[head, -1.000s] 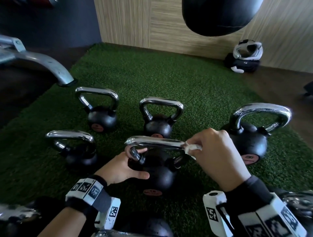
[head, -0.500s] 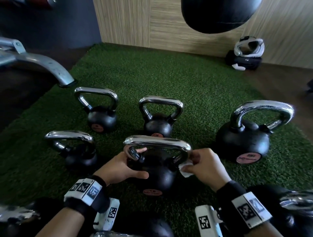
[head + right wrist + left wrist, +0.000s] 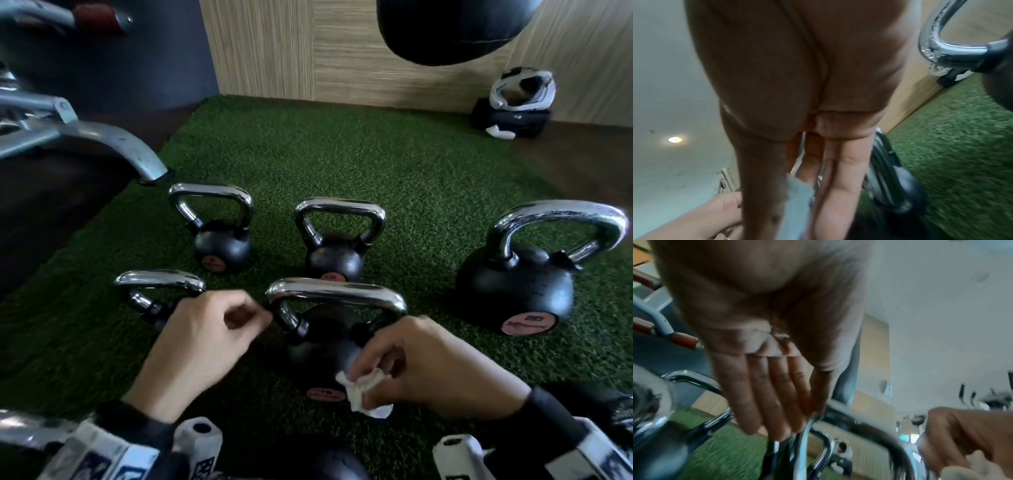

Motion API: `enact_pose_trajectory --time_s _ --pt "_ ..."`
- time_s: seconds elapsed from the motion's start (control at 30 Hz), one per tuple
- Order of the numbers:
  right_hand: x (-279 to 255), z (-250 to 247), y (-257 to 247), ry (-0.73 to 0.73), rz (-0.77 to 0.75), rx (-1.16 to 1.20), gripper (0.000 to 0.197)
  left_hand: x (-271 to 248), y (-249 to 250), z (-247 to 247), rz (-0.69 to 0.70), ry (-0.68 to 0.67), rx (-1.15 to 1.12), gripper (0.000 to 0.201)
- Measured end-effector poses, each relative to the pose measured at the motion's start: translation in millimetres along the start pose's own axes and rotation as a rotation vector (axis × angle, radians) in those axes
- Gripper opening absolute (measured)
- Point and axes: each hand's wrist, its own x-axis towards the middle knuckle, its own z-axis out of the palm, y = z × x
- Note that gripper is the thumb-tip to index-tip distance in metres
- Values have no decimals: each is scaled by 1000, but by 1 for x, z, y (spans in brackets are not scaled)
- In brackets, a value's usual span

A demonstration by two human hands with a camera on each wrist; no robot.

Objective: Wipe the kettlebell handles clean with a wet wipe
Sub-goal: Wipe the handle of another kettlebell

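Observation:
The nearest-centre kettlebell is black with a chrome handle and stands upright on the green turf. My left hand hovers just left of the handle's left bend, fingers loosely bent and holding nothing. In the left wrist view its fingers reach down to the chrome bar. My right hand is low in front of the kettlebell's right side and pinches a crumpled white wet wipe, off the handle. The wipe also shows between thumb and fingers in the right wrist view.
Other chrome-handled kettlebells stand around: back left, back centre, a large one at right, one at near left. A grey bench leg lies left. A black punching bag hangs above; headgear lies by the wall.
My left hand let go of the handle's left post and lifted away. My right hand, still holding the wipe, came down off the handle's right end toward me.

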Motion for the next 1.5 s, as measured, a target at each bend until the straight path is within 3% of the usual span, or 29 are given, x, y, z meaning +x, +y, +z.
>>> enact_pose_trajectory --time_s 0.07,0.17,0.33,0.43,0.53,0.67,0.77,0.87,0.9,0.97,1.03,1.23,1.37,1.5 --pt "-3 -7 -17 107 -110 120 26 1 19 -17 99 -86 -227 14" --pt "1 -10 -29 317 -207 252 28 9 40 -21 80 -299 -548 30" --pt "15 -2 -34 593 -300 247 22 21 50 -21 149 -489 -620 37" --pt "22 2 -33 732 -312 252 22 26 55 -23 95 -519 -795 35" --pt "28 3 -33 834 -296 241 21 35 57 -18 135 -483 -795 31" --pt "27 4 -24 796 -306 296 28 41 60 -16 217 -378 -639 26" --pt "26 6 9 842 -246 236 41 41 59 -19 297 -103 -436 23" --pt "35 22 52 899 -34 458 44 40 54 -12 427 97 -256 21" --pt "39 29 63 848 28 573 47 40 54 -7 471 91 -219 20" --pt "46 47 83 598 85 715 55 36 57 3 528 57 -159 16" --pt "50 65 98 420 88 650 58 33 62 10 561 84 -92 15" --pt "48 76 106 494 106 545 49 25 52 7 564 111 2 22" --pt "46 76 103 526 131 566 43 22 24 -3 456 188 -59 29" --pt "47 77 100 604 126 506 30 11 8 12 483 291 -43 34"
